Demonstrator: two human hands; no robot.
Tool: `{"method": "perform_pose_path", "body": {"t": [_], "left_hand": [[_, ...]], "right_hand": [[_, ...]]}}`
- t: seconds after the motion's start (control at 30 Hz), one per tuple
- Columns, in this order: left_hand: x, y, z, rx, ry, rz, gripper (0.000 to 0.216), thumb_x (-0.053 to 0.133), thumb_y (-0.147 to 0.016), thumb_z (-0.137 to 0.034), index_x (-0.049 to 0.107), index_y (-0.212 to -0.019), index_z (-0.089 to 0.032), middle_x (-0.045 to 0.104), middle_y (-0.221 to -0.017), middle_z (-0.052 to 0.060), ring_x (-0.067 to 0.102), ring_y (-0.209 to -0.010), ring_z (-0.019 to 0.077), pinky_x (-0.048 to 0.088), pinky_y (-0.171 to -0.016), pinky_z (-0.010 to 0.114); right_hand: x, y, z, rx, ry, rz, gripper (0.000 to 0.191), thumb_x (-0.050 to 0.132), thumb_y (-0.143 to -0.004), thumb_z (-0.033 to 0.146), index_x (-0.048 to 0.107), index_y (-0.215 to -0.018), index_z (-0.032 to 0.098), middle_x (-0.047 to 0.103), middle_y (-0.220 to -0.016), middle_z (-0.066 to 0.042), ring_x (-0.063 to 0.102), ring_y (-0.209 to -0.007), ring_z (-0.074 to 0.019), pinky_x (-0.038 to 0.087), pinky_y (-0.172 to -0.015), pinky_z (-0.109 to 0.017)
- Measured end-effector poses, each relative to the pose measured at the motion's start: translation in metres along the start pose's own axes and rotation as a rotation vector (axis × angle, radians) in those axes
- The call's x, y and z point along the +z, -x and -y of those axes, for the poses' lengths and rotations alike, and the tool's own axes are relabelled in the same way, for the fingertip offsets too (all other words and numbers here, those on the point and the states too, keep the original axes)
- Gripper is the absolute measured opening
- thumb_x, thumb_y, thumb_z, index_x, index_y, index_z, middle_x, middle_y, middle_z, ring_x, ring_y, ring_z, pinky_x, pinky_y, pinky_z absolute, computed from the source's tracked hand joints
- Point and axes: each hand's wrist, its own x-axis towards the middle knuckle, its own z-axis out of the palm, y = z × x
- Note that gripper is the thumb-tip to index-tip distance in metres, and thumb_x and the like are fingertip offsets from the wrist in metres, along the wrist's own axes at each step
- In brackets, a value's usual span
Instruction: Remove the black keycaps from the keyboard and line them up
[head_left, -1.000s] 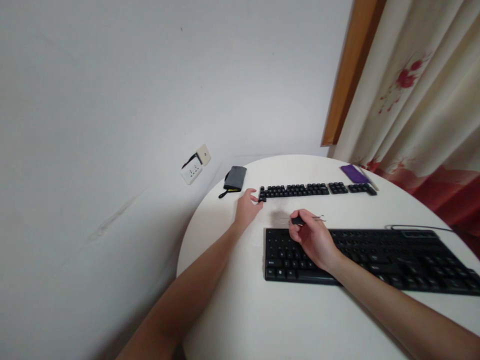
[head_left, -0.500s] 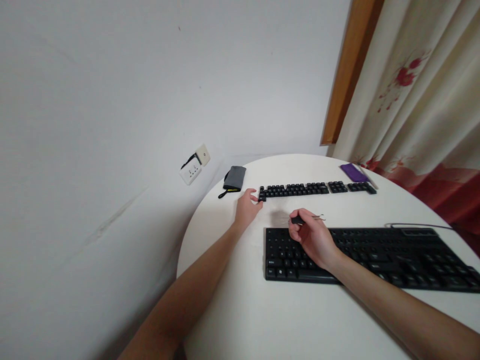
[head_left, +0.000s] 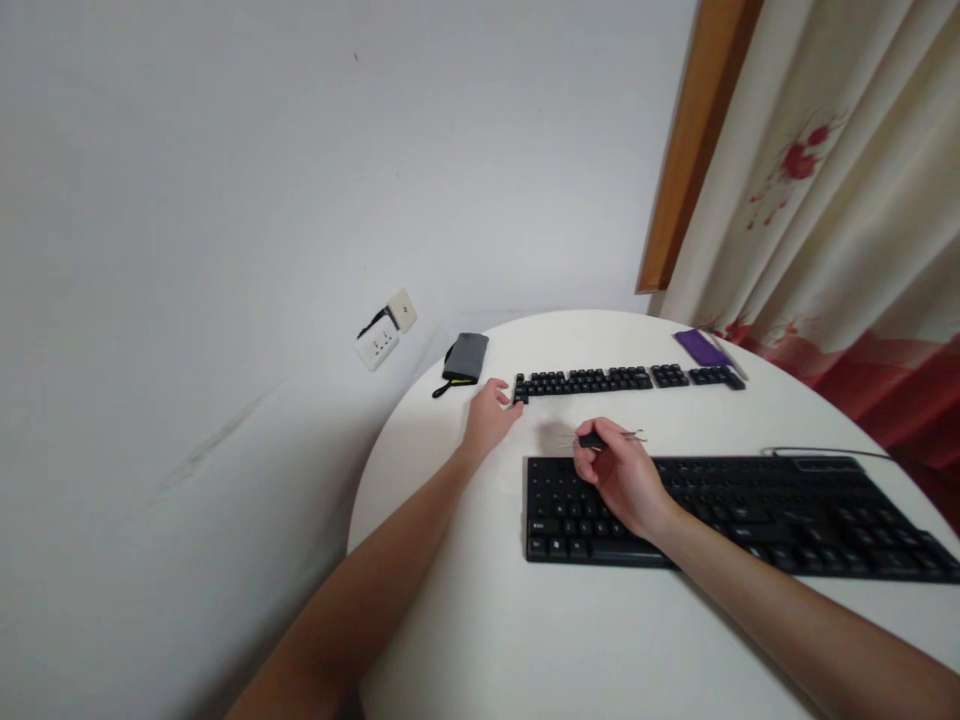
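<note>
My left hand (head_left: 489,412) is at the left end of a row of loose black keycaps (head_left: 585,383). Its thumb and forefinger are curved and apart, the thumb tip against the nearest keycap (head_left: 520,399). Closed around the black handle of a keycap puller (head_left: 591,440), my right hand (head_left: 619,475) hovers over the upper left part of a black keyboard (head_left: 720,520). Thin metal wires stick out of the puller on both sides of the fist. The hand and forearm hide part of the keys. On the keyboard's upper left, the key tops look bare, though blurred.
A grey pouch (head_left: 466,358) with a dark loop lies at the table's back left. Toward the back right is a purple cloth or pouch (head_left: 702,348) beside a thin stick. The round white table (head_left: 465,620) stands near a wall with a socket (head_left: 377,343). A cable (head_left: 817,451) runs behind the keyboard.
The whole view has shifted slightly, so things sit a little further left. Both hands keep nearly the same pose, and the keycap row looks unchanged.
</note>
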Motion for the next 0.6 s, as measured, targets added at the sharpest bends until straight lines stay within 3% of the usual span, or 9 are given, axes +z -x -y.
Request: {"method": "perform_pose_path", "body": {"t": [0.23,0.33,0.43,0.6], "left_hand": [[-0.014,0.010,-0.021,0.083,0.053,0.050,0.018,0.059,-0.083,-0.022,0.060,-0.101,-0.020,0.064,-0.081,-0.001,0.054,-0.059,0.0119,0.043,-0.062,0.025],[-0.020,0.018,-0.034,0.140,0.101,0.139,0.013,0.056,-0.085,-0.021,0.064,-0.096,-0.021,0.066,-0.080,-0.001,0.058,-0.064,0.0123,0.045,-0.063,0.023],[-0.024,0.026,-0.044,0.206,0.143,0.276,0.015,0.055,-0.088,-0.024,0.067,-0.096,-0.020,0.067,-0.077,0.000,0.059,-0.067,0.0140,0.045,-0.062,0.023],[-0.030,0.033,-0.054,0.339,0.156,0.521,0.019,0.055,-0.090,-0.026,0.072,-0.096,-0.020,0.073,-0.089,0.003,0.063,-0.077,0.0166,0.048,-0.071,0.026]], "right_hand": [[0.001,0.002,0.006,-0.107,0.210,0.076,0.016,0.069,-0.085,0.034,0.063,-0.092,0.021,0.053,-0.057,0.005,0.040,-0.046,-0.0086,0.025,-0.046,-0.023],[-0.003,0.004,0.013,-0.189,0.484,0.083,0.014,0.070,-0.083,0.030,0.065,-0.094,0.023,0.054,-0.057,0.005,0.041,-0.047,-0.0099,0.028,-0.047,-0.023],[-0.009,0.006,0.018,-0.267,0.724,0.112,0.012,0.071,-0.083,0.031,0.072,-0.091,0.023,0.064,-0.073,-0.001,0.049,-0.059,-0.0141,0.038,-0.054,-0.027],[-0.014,0.007,0.020,-0.294,0.868,0.260,0.015,0.071,-0.084,0.033,0.077,-0.096,0.025,0.067,-0.082,-0.004,0.056,-0.073,-0.0198,0.045,-0.068,-0.032]]}}
